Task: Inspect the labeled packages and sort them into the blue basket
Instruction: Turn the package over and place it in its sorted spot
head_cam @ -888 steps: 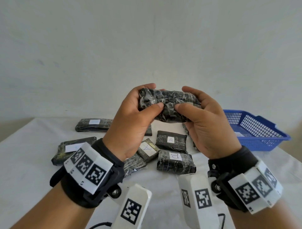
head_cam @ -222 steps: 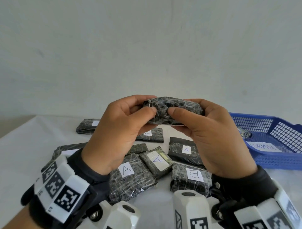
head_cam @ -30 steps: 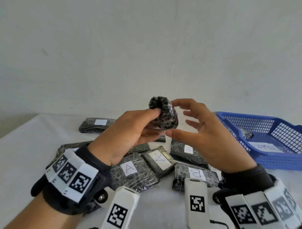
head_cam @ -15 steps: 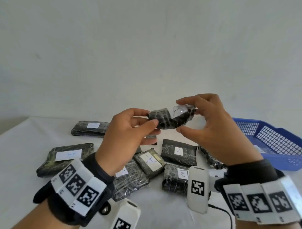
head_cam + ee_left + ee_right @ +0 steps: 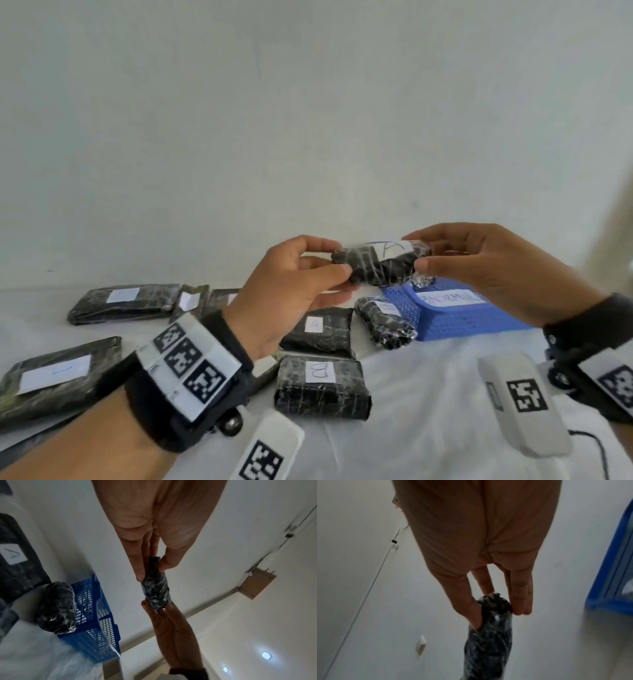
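A small black plastic-wrapped package (image 5: 380,262) with a white label marked A is held in the air between both hands, above the near corner of the blue basket (image 5: 459,320). My left hand (image 5: 337,260) pinches its left end between thumb and fingers. My right hand (image 5: 419,251) pinches the right end. In the left wrist view the package (image 5: 155,586) runs from my left fingertips (image 5: 139,573) to the right hand. The right wrist view shows the package (image 5: 489,635) gripped at its crumpled end. The basket carries a paper label reading NORMAL.
Several more black labelled packages lie on the white table (image 5: 428,394): one marked B (image 5: 322,385), one marked A (image 5: 317,330), a rolled one (image 5: 385,322) against the basket's side, flat ones at left (image 5: 123,303). A white wall stands behind.
Both hands have carried the package to the right, over the basket's corner, and turned it so its A label faces up. The right hand went from spread fingers to pinching its end.
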